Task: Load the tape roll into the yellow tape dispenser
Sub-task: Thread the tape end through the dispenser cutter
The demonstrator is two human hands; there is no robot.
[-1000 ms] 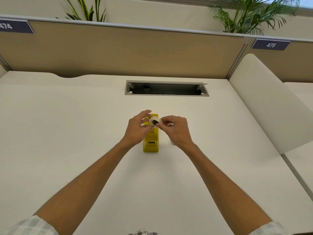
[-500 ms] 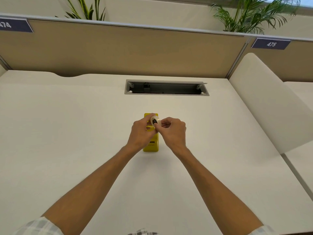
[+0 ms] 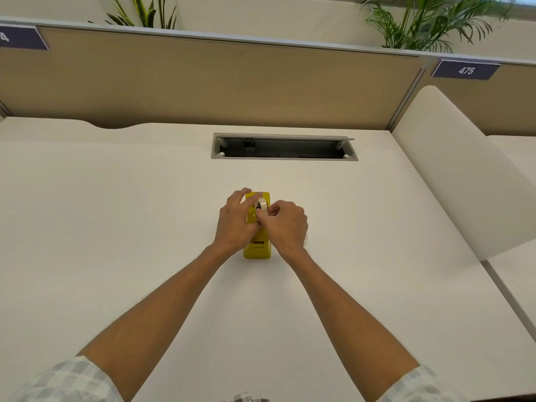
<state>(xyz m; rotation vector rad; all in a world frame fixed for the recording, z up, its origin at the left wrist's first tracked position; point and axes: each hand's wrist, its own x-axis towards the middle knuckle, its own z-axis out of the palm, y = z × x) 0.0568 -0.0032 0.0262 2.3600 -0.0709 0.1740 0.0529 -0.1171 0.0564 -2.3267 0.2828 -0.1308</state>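
A yellow tape dispenser point(image 3: 258, 248) stands on the white desk point(image 3: 116, 227), its long axis pointing away from me. A small white tape roll point(image 3: 262, 205) stands on edge in the dispenser's top. My right hand point(image 3: 285, 224) pinches the roll from the right with thumb and fingertips. My left hand point(image 3: 235, 224) is wrapped over the dispenser's left side, its fingers touching the roll area. Both hands hide the dispenser's middle part.
A grey cable tray opening point(image 3: 284, 147) is cut into the desk behind the dispenser. A beige partition point(image 3: 203, 82) closes the back, and a curved white divider point(image 3: 464, 175) stands at the right. Something small and white point(image 3: 306, 238) peeks out beside my right hand.
The tape roll has come down from above the dispenser into its top. Both hands have closed in around the dispenser.
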